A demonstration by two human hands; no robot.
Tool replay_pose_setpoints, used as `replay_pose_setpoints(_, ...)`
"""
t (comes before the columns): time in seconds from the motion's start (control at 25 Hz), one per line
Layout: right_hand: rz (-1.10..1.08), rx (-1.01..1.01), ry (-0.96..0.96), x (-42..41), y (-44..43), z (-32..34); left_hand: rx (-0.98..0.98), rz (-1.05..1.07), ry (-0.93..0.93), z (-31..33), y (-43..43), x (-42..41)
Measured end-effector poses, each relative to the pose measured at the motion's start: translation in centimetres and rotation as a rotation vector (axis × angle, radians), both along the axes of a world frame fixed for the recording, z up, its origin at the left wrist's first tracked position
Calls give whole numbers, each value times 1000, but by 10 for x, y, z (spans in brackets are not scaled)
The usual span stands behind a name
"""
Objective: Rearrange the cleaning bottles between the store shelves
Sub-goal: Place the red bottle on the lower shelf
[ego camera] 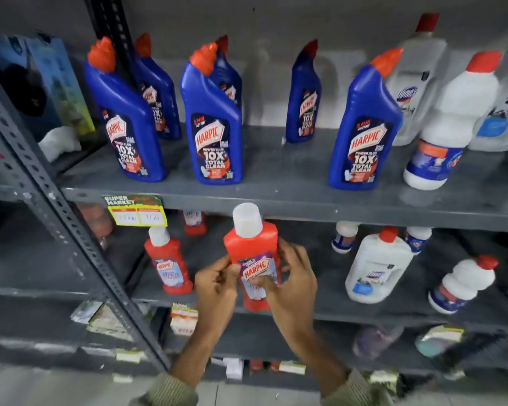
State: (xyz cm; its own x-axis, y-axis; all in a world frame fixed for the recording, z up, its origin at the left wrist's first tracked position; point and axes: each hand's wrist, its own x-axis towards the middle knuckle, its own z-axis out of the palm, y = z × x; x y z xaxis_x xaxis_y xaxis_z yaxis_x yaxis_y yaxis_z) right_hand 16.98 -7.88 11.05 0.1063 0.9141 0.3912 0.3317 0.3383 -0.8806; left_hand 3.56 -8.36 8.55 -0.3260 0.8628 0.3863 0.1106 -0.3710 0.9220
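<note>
- Head view: a red Harpic bottle with a white cap is held upright in front of the middle shelf, its cap reaching up in front of the edge of the upper shelf
- The left hand is curled against the bottle's left side at label height, thumb and fingers pinching the edge of the body
- The right hand wraps the right side, fingers behind the bottle and thumb across the lower label; both hands are closed on it
- A second red bottle stands on the middle shelf just to the left; white bottles stand well to the right
- The upper shelf carries blue Harpic bottles with angled red caps, with a bare gap between the middle one and the right one
- Handling, as a judgement: the body looks like stiff, smooth plastic with a glossy label, so it may slip if held only by the label; if full it would be moderately heavy
- The flat waist below the shoulder seems the best hold, with one hand under the base for the lift; the cap is a poor place to grip
</note>
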Motion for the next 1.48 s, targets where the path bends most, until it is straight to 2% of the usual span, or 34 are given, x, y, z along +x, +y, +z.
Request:
replay_pose_setpoints(0.2, -36, -138, -78, -16, 56, -59, -204, -37, 30, -65, 56, -15)
replay_pose_setpoints(0.52, -21, -238, -134, -26, 108, -105, -399, -101, 108, -110, 112, -35)
replay_pose_setpoints(0.72, -28, -279, -118, -23, 117, -114, -382, -151, 162, -110, 123, -36)
replay_pose_setpoints(0.84, -30, -251, -130, -21, 113, -117, -308, -155, 199, -115, 118, -38)
replay_pose_setpoints(1.08, -50, -249, -158, -19, 109, -125, -358, -153, 207, -121, 113, -33)
replay_pose_setpoints(1.32, 64, -273, -221, 0, 102, -111, -390, -203, 243, -89, 93, -32)
replay_pose_setpoints(1.4, 30, -187, -263, 12, 87, -89, -304, -112, 326, -75, 73, -27)
replay_pose_setpoints(1.48, -14, 30, -225, 29, 62, -51, -28, 84, 341, -49, 45, -15)
